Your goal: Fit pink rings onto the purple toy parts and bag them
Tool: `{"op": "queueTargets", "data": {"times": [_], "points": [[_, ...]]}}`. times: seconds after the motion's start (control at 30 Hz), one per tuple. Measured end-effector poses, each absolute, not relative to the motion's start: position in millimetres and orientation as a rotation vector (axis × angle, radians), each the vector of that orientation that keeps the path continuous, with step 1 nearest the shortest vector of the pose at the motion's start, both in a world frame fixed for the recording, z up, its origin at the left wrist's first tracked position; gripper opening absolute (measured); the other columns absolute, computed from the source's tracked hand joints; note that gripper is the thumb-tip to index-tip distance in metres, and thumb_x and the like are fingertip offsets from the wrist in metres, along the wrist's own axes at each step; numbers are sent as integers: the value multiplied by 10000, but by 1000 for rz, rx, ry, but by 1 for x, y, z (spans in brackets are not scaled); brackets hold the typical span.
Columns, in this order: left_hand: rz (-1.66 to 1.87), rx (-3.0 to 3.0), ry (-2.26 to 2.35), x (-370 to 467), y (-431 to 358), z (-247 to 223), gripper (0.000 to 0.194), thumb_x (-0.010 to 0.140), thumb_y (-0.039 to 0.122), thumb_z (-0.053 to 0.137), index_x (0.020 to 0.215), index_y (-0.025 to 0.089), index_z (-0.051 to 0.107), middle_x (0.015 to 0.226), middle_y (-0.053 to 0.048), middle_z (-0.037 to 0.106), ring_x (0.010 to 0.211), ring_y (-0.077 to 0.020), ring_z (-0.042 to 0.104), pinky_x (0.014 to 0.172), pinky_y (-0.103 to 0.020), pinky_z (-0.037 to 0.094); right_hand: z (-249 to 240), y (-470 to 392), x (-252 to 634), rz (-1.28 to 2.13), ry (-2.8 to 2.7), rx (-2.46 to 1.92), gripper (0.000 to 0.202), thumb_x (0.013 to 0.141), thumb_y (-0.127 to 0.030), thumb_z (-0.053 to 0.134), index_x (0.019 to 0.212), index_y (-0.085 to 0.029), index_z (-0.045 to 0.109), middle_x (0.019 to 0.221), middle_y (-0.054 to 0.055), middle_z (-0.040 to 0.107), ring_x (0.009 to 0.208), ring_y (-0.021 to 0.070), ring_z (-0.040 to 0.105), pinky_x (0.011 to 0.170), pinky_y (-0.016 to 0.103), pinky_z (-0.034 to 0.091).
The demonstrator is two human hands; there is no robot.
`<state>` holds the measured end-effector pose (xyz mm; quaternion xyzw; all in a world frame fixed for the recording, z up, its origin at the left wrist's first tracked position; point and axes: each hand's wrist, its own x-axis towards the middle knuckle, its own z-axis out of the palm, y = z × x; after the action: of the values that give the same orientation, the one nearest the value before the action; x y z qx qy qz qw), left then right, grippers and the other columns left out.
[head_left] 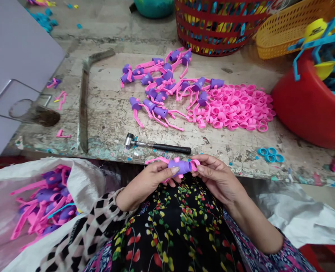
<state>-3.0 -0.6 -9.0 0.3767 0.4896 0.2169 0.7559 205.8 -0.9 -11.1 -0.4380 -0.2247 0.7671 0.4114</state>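
Between the fingers of my left hand (157, 175) lies a purple plastic part (178, 167) with pink arms, held over my lap by the table's front edge. My right hand (214, 173) pinches a small pink ring (195, 165) against the part's narrow right end; I cannot tell how far it is on. Just beyond my hands, a hammer (164, 146) with a black handle lies on the table. Behind it are several purple parts with pink arms (161, 81), and a heap of pink rings (238, 107) to their right.
A bent metal bar (84, 102) stands left of the parts. On the right are blue rings (270, 155) and a red tub (306, 105) of blue and yellow pieces. Behind stands a red basket (224, 41). A white sack (85, 177) with purple-pink parts sits at lower left.
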Motion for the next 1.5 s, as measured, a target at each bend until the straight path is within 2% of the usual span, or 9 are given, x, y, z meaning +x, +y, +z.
{"op": "queueTargets", "data": {"times": [0.3, 0.53, 0.87, 1.07, 1.37, 1.5], "points": [[452, 911, 1171, -1, 1, -6, 342, 808, 471, 634, 845, 133, 662, 815, -50, 703, 660, -124, 590, 630, -248, 418, -15, 0, 204, 1880, -664, -1122, 232, 644, -236, 823, 865, -239, 755, 746, -24, 704, 660, 85, 614, 668, 210, 503], [485, 949, 1236, 4, 0, -3, 348, 780, 488, 640, 783, 139, 637, 723, -31, 656, 636, -139, 575, 629, -272, 448, -17, -1, 202, 1811, -760, -1126, 222, 664, -223, 811, 874, -255, 747, 792, -23, 709, 709, 96, 620, 724, 238, 510], [538, 1105, 1346, 10, -6, -5, 331, 815, 495, 596, 765, 167, 605, 666, 2, 599, 630, -149, 569, 633, -273, 442, -26, -7, 199, 1665, -860, -1175, 228, 690, -234, 800, 907, -271, 740, 854, -9, 705, 787, 126, 630, 773, 280, 509], [525, 1195, 1392, 10, -10, -11, 345, 841, 518, 562, 839, 180, 629, 721, -12, 625, 684, -174, 583, 624, -273, 429, -27, -7, 197, 1608, -930, -1212, 212, 701, -254, 791, 907, -268, 741, 879, 1, 690, 791, 131, 618, 775, 288, 505], [532, 1234, 1472, 15, -15, -11, 324, 847, 496, 552, 775, 185, 603, 705, -12, 632, 651, -170, 580, 617, -271, 429, -30, -6, 194, 1481, -1046, -1243, 178, 701, -274, 782, 874, -283, 746, 863, 9, 680, 776, 151, 609, 742, 316, 515], [573, 1074, 1418, 16, -15, -11, 342, 833, 500, 560, 760, 170, 613, 668, -19, 631, 614, -162, 582, 597, -268, 442, -32, -4, 190, 1430, -1107, -1244, 167, 721, -275, 764, 886, -275, 742, 832, 8, 659, 750, 145, 597, 706, 301, 504]]}}
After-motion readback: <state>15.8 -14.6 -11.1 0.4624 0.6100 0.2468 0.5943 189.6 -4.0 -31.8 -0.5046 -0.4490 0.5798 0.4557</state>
